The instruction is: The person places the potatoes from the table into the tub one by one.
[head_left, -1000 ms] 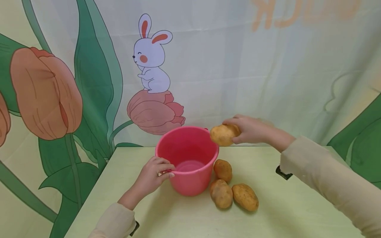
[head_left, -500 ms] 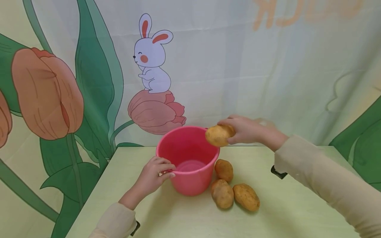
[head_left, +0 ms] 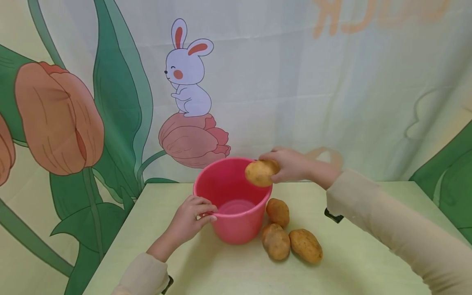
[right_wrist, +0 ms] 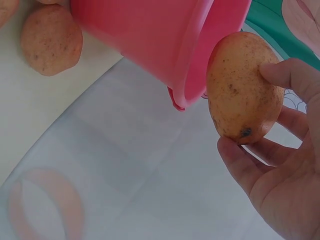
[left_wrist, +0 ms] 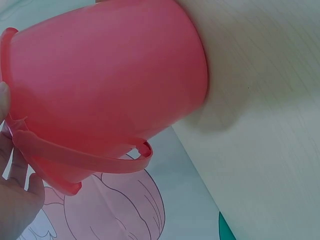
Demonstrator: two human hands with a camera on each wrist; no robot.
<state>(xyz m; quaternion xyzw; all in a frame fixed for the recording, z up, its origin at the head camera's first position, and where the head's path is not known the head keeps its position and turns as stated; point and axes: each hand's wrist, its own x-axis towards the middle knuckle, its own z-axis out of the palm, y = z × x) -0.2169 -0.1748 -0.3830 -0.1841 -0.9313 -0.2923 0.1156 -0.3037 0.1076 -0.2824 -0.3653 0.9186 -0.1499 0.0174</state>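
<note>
A pink bucket [head_left: 236,223] stands on the pale green table [head_left: 368,262]. My left hand [head_left: 191,217] grips its near rim, fingers curled over the edge. My right hand [head_left: 285,164] holds a potato [head_left: 260,172] just above the bucket's right rim. In the right wrist view the potato [right_wrist: 244,86] sits between thumb and fingers beside the bucket's rim [right_wrist: 205,60]. The left wrist view shows the bucket's wall [left_wrist: 110,75] and its handle [left_wrist: 85,157] hanging down. Three more potatoes [head_left: 291,235] lie on the table right of the bucket.
A printed backdrop [head_left: 332,82] with a rabbit and tulips hangs close behind the table's far edge. The three loose potatoes lie close against the bucket's right side. The table's left edge [head_left: 118,233] runs diagonally near my left forearm.
My right hand has carried the potato leftward, from beside the bucket's right rim to over its opening. The left hand has stayed on the rim.
</note>
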